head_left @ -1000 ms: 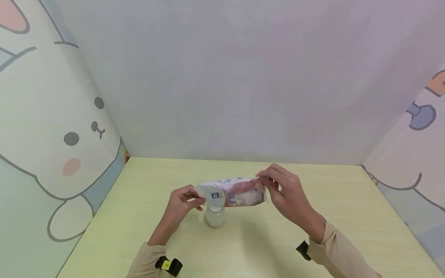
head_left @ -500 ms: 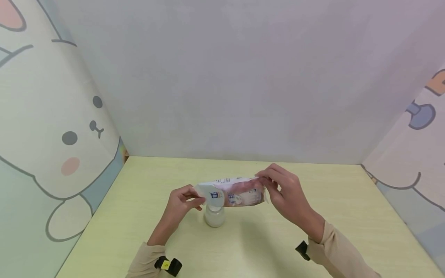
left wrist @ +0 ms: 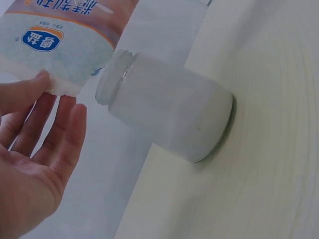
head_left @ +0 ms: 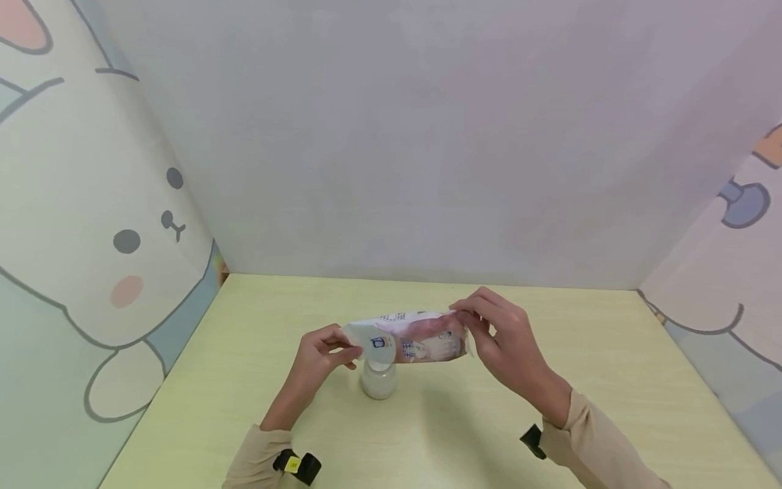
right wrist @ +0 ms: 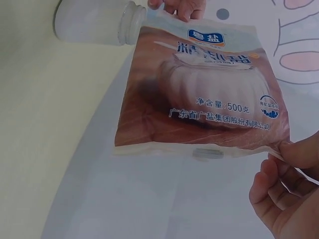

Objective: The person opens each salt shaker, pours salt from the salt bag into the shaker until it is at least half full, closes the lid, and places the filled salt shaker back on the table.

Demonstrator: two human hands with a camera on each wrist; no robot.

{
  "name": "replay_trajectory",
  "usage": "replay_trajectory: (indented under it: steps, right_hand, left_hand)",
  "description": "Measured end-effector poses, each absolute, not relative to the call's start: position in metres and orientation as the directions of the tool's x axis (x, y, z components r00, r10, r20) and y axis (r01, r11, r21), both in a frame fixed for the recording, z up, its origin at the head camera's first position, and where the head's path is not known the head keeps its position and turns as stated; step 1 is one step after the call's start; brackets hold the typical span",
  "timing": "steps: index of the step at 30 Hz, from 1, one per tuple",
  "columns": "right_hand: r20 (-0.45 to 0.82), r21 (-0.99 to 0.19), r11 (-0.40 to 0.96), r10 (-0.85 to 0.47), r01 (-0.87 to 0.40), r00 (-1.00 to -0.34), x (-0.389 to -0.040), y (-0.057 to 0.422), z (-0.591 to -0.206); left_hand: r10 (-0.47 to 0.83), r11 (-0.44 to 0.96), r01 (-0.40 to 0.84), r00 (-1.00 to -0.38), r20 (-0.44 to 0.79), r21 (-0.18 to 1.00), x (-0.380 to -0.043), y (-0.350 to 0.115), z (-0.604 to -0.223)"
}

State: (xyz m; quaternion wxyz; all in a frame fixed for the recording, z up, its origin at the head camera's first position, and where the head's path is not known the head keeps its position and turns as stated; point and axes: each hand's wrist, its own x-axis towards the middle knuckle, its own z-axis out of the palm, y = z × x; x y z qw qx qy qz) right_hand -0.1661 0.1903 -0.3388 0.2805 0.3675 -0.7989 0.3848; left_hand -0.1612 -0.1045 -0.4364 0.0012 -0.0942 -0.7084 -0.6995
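Note:
A printed salt bag (head_left: 421, 339), marked 500克, is stretched between both hands above the table. My left hand (head_left: 320, 354) pinches the corner of its pale top end between thumb and fingers, as the left wrist view shows. At the other end my right hand (head_left: 501, 333) pinches a bottom corner, seen closely in the right wrist view. Beneath the bag's left part stands an upright glass jar (left wrist: 169, 104) with a threaded neck and no lid on it, looking whitish throughout. The bag's pale end overlaps the jar's mouth in the head view.
The light yellow table (head_left: 574, 346) reaches back to a plain grey wall (head_left: 427, 136). Cartoon-printed panels (head_left: 79, 176) flank it at left and right. Dark wrist straps (head_left: 297, 466) sit on the beige sleeves.

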Motion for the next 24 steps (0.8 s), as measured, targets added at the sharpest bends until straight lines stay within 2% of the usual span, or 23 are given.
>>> replay_trajectory:
  steps: [24]
  right_hand:
    - [0.750,-0.406,0.419,-0.355,-0.812,-0.558,-0.1674,0.1890,-0.3419]
  left_hand:
    - [0.137,0.019,0.128,-0.983,0.124,0.992,-0.1623,-0.1041,-0.4351]
